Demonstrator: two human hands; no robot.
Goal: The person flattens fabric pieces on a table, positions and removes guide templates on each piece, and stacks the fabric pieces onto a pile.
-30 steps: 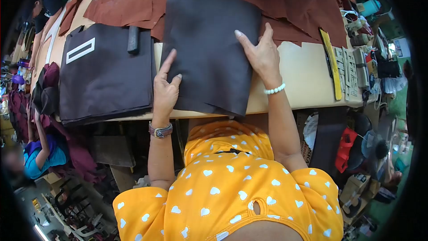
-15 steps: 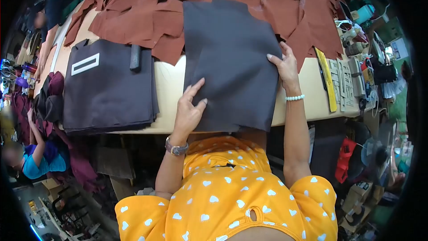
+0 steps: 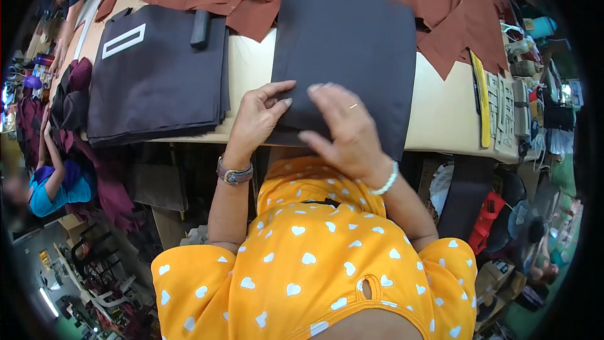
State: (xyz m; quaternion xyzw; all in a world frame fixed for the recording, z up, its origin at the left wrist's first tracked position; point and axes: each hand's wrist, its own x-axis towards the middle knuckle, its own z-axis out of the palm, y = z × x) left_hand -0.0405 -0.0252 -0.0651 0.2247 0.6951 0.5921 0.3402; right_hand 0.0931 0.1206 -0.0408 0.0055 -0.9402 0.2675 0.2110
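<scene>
A large dark grey fabric piece [image 3: 352, 31] lies lengthwise before me, its near end hanging over the table edge. My left hand [image 3: 259, 113] rests at the left edge of this piece, index finger and thumb apart on its surface. Over the lower middle of the fabric, my right hand [image 3: 345, 124] is spread and slightly blurred, holding nothing. Whether its fingertips touch the cloth is unclear. To the left sits a stack of similar dark fabric pieces [image 3: 157, 82], topped by a white rectangular frame [image 3: 124, 41] and a dark bar-shaped block [image 3: 200, 28].
Rust-brown pieces [image 3: 459, 19] cover the far side of the cream table [image 3: 440, 119]. At the right are a yellow ruler [image 3: 481, 101] and pale slotted templates [image 3: 503, 113]. Maroon cloth [image 3: 78, 82] hangs at the left, near a person in blue [image 3: 66, 182].
My right hand has left the fabric's right edge and come inward over its lower middle. The fabric now sits farther up and right in view. My left hand stays near its left edge.
</scene>
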